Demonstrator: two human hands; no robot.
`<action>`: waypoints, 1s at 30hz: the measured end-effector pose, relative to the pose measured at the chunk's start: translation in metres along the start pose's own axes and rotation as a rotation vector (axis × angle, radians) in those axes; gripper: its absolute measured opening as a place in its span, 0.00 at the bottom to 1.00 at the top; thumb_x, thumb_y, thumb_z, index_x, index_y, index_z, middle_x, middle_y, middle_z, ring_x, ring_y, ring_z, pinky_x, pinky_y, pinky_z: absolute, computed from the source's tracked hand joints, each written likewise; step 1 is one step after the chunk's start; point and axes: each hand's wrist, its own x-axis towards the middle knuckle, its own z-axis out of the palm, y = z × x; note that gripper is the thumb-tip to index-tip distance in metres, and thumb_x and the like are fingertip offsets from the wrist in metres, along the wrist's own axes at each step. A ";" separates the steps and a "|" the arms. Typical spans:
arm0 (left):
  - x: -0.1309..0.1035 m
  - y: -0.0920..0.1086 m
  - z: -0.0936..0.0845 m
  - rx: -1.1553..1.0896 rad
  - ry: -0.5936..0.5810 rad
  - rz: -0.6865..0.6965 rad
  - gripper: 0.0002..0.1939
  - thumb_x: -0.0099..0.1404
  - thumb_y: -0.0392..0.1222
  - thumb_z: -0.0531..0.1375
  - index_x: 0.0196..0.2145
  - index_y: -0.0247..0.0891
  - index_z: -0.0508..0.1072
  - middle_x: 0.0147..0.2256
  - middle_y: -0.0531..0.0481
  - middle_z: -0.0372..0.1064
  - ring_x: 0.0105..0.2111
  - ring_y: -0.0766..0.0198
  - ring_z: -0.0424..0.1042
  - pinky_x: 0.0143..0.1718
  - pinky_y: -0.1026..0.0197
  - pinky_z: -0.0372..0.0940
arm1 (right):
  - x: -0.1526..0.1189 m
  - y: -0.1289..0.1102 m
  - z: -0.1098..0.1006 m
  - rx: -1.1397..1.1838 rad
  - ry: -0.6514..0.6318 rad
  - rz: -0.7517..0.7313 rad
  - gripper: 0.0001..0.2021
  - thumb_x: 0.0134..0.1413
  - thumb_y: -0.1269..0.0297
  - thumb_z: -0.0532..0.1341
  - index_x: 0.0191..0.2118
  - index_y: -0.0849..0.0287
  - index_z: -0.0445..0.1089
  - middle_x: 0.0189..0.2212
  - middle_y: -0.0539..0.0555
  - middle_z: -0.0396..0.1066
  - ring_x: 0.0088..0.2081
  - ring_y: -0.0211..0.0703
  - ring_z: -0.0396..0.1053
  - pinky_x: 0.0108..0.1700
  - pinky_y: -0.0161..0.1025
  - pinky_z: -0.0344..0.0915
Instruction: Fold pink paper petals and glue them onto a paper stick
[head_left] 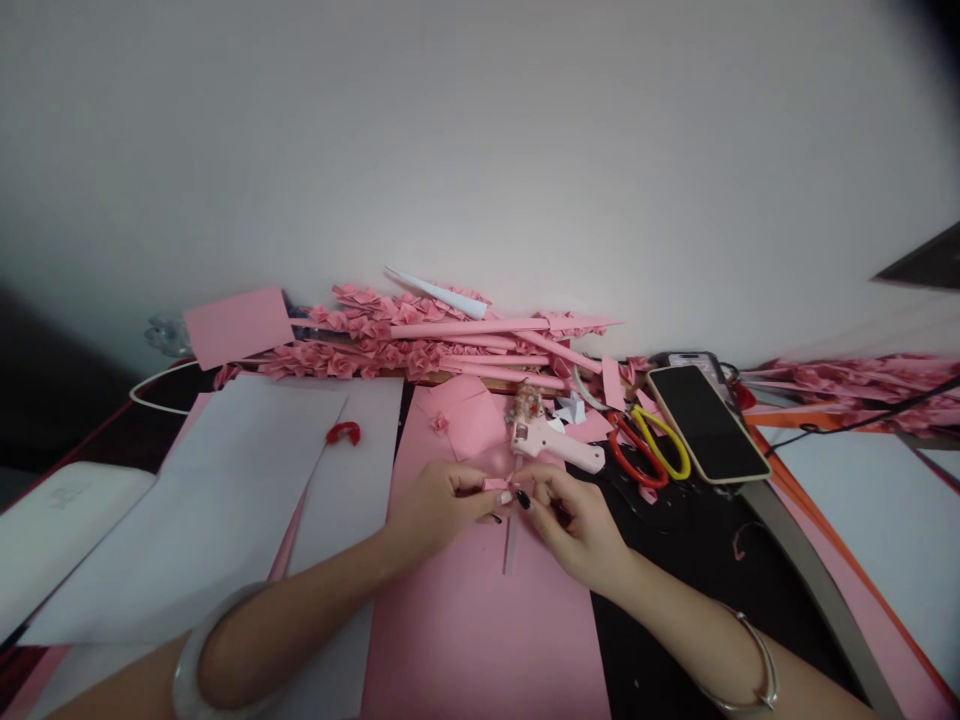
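Observation:
My left hand (450,505) pinches a small piece of folded pink paper (495,484) between thumb and fingers. My right hand (566,520), with its fingertips pressed together, grips the right end of the same piece. Just beyond my hands lies a pale pink glue gun (559,442), its handle pointing right. A translucent glue stick (511,545) runs from its back end toward me, partly hidden by my fingers. Under both hands lies a large pink paper sheet (487,640). A small pink paper flower (439,422) rests on a paper piece farther back.
Scissors with red and yellow handles (649,450) and a phone (709,420) lie to the right. Pink paper flower stems (360,355) are piled along the wall. White sheets (210,480) with a red curled item (343,433) cover the left. More paper (877,510) lies far right.

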 end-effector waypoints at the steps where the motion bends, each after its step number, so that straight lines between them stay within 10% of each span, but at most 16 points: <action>1: 0.000 -0.001 0.000 0.010 0.002 0.005 0.15 0.57 0.50 0.60 0.30 0.36 0.78 0.29 0.47 0.77 0.34 0.57 0.75 0.35 0.61 0.68 | 0.000 0.000 0.000 0.001 -0.002 -0.004 0.09 0.58 0.71 0.52 0.43 0.58 0.64 0.19 0.43 0.49 0.19 0.34 0.51 0.21 0.32 0.50; 30: 0.001 -0.001 -0.002 -0.158 -0.116 -0.080 0.10 0.54 0.44 0.63 0.25 0.33 0.75 0.24 0.48 0.76 0.26 0.62 0.76 0.26 0.65 0.69 | 0.003 0.000 -0.001 0.173 -0.108 -0.049 0.11 0.53 0.76 0.54 0.42 0.60 0.65 0.17 0.40 0.45 0.18 0.31 0.45 0.22 0.30 0.45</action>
